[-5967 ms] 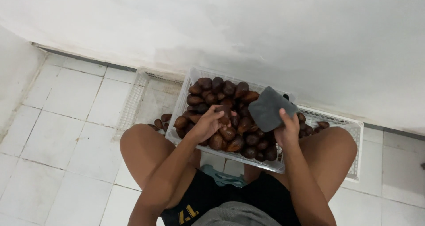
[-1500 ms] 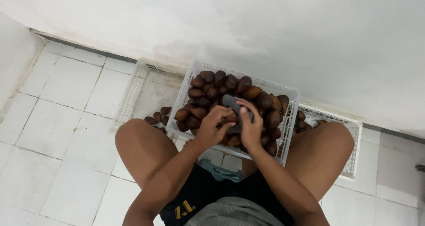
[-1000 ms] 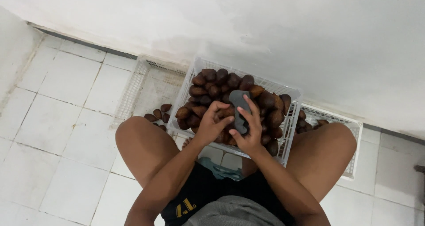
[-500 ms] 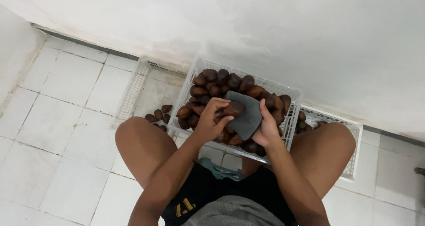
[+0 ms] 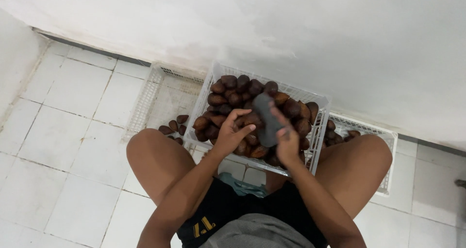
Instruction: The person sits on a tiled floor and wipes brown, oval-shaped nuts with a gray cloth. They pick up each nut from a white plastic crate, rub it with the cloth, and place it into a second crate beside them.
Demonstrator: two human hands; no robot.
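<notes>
The grey pad point(image 5: 266, 119), a flat dark piece that looks like cloth or sponge, sits over the heap of brown scaly fruit point(image 5: 242, 95) in the white crate point(image 5: 318, 131). The right hand point(image 5: 287, 142) grips the pad by its near end, fingers closed around it. The left hand point(image 5: 232, 131) is curled over one fruit just left of the pad, fingers half closed on it; whether that fruit is lifted clear of the heap cannot be told.

Handling, as judged: the pad appears soft, light and bendable; hold it by an edge or fold. The fruit appears firm, with rough skin that should not slip; pinch one across its widest part.

A flat white tray point(image 5: 150, 95) lies under and to both sides of the crate, with loose fruit point(image 5: 172, 127) on it left of the crate. The person's knees flank the crate on the tiled floor point(image 5: 63, 146), below a white wall point(image 5: 340, 39).
</notes>
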